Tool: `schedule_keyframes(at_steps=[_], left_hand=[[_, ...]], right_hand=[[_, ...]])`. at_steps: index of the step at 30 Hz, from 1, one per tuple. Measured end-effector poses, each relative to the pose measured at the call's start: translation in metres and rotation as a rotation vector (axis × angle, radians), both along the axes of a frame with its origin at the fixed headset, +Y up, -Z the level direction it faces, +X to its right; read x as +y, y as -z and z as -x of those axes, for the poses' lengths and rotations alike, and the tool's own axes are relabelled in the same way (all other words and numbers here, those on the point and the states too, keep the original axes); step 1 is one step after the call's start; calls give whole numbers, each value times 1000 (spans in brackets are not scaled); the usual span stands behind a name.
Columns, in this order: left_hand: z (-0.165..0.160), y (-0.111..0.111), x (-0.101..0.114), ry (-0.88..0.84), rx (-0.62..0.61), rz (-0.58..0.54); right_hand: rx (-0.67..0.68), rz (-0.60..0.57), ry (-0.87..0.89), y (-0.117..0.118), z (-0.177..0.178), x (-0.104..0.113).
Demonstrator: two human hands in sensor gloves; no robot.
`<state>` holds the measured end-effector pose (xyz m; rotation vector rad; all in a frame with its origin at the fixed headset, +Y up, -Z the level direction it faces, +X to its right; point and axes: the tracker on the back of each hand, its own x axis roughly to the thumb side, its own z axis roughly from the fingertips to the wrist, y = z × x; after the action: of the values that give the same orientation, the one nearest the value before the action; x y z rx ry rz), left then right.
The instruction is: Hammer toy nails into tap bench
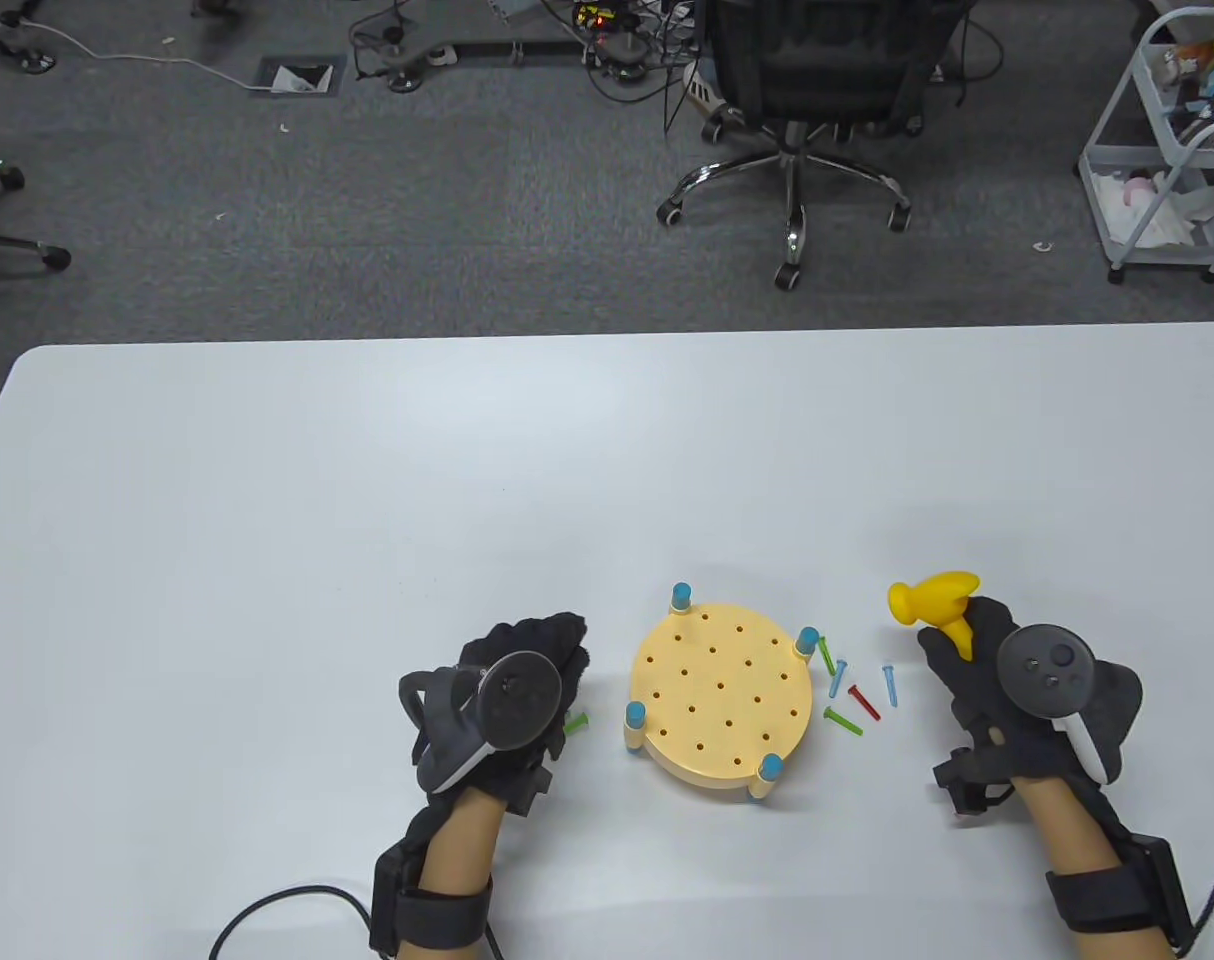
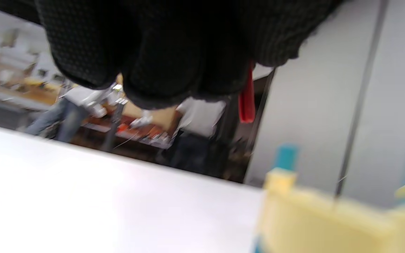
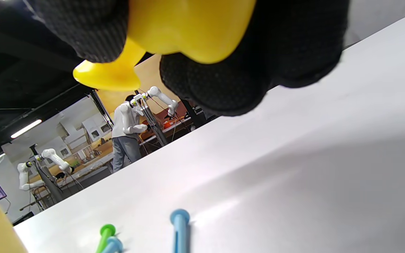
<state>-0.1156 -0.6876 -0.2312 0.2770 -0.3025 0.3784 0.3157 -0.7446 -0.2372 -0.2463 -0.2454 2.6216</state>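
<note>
The round tap bench (image 1: 719, 700) sits low on the table (image 1: 267, 520) between the hands, its holes unfilled; it looks light and rigid, likely to slide when struck. Loose nails (image 1: 852, 690), thin slick plastic, lie just right of it. The right hand (image 1: 1007, 690) grips the yellow hammer (image 1: 939, 605) by its handle. The left hand (image 1: 522, 690) is curled, pinching a red nail (image 2: 246, 102).
</note>
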Motion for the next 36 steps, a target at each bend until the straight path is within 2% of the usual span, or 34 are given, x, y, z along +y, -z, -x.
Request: schedule_keyframes(at_steps=[3, 6, 8, 9, 17, 26, 36], left_hand=[[-33, -12, 8, -2, -102, -29], [-64, -14, 5, 159, -149, 22], [-75, -12, 5, 285, -96, -25], [-78, -11, 5, 335, -90, -12], [-84, -11, -2, 447, -45, -27], [-89, -10, -7, 475, -70, 2], [-94, -10, -12, 513, -33, -10]], right_hand=[[13, -12, 3, -1, 3, 2], [29, -22, -6, -3, 7, 4], [37, -25, -10, -3, 8, 5], [40, -26, -9, -4, 8, 5], [54, -13, -3, -3, 9, 3], [56, -5, -9, -2, 10, 4], [65, 1, -17, -2, 11, 3]])
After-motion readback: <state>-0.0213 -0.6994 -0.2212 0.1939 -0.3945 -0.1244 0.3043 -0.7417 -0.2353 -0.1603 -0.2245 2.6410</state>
